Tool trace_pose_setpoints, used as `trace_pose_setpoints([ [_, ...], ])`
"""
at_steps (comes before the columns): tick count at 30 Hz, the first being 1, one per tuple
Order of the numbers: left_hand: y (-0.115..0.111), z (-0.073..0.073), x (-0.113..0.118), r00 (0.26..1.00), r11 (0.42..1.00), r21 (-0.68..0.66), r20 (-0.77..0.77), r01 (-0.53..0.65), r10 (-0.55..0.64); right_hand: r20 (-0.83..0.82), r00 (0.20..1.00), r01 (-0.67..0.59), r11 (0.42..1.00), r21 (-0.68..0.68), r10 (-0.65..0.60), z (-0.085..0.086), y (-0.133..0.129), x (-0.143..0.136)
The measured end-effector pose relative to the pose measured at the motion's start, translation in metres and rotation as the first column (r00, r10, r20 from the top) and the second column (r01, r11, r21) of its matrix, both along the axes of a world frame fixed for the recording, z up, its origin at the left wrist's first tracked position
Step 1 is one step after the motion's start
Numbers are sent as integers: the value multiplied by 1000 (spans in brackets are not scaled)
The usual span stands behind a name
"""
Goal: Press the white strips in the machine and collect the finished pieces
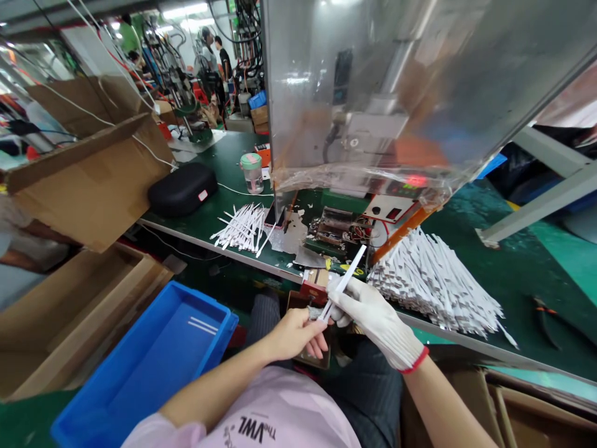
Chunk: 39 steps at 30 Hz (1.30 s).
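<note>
In front of my lap, my right hand (pixel 375 318), in a white knit glove with a red cuff, is closed round a slim white strip (pixel 351 269). The strip slants upward, its flat tip above the glove. My bare left hand (pixel 295 333) pinches the lower end close to the gloved fingers. Whether one strip or two are held there I cannot tell. A large heap of similar white strips (pixel 433 283) lies on the bench to the right. A smaller pile of strips (pixel 242 227) lies to the left, by the bench's front edge.
A machine behind a clear plastic guard (pixel 321 93) stands over a metal fixture (pixel 338 227). Two strips lie in a blue bin (pixel 153 361) at lower left. Nearby are cardboard boxes (pixel 88 180), a black case (pixel 181 188), a jar (pixel 252 174) and pliers (pixel 545 317).
</note>
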<state>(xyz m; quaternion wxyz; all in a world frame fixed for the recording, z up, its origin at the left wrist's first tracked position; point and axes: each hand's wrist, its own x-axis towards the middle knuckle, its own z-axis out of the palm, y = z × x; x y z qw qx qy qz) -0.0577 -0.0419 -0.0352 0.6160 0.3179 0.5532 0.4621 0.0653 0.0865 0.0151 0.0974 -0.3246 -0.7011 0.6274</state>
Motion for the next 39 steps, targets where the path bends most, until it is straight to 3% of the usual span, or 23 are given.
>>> trace_pose_setpoints([
  [8, 0, -4, 1, 995, 999, -24, 89, -39, 41, 2, 997, 72, 997, 5, -72, 0, -2, -3],
  [15, 3, -4, 10, 989, 996, -30, 124, -81, 84, -84, 991, 95, 986, -139, -108, -7, 5, -3],
  [20, 14, 9, 9, 975, 995, -31, 201, -91, 96, -116, 973, 150, 930, -337, -199, -21, 27, -17],
  [25, 30, 12, 3, 963, 988, -62, 222, -144, 154, -172, 915, 225, 815, -535, -365, -36, 41, -40],
  [33, 38, 8, -1, 990, 993, -98, 123, -64, 76, -161, 863, 309, 751, -583, -479, -57, 47, -46],
  [39, 40, 7, 3, 984, 991, -91, 135, -102, 114, -170, 867, 300, 763, -572, -468, -57, 44, -48],
])
